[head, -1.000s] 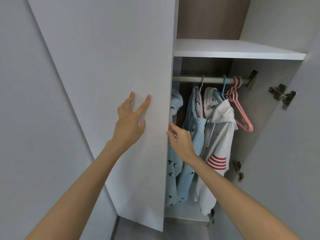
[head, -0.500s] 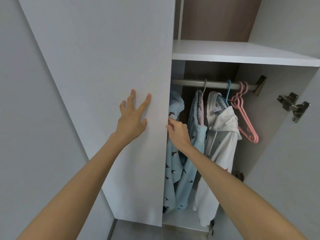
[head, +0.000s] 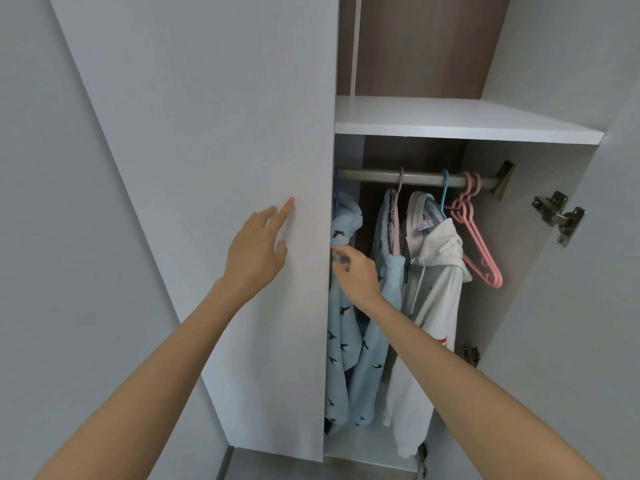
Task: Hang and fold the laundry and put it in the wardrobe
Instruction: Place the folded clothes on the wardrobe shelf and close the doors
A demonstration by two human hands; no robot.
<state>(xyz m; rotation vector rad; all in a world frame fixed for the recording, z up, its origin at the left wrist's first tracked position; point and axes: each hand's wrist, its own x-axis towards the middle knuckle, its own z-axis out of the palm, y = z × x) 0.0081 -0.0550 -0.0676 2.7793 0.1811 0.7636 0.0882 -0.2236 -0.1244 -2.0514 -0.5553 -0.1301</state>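
One rail (head: 415,177) in the wardrobe (head: 526,289) carries three garments: two light-blue bird-print pieces (head: 346,327) and one white hoodie (head: 433,289), with two empty pink hangers (head: 481,251) just beside the hoodie. The left hand (head: 256,251) lies flat, fingers straight and slightly spread, on the left door (head: 207,133). The right hand (head: 356,271) curls its fingers at that door's edge, against the blue cloth; whether it pinches either, I cannot tell.
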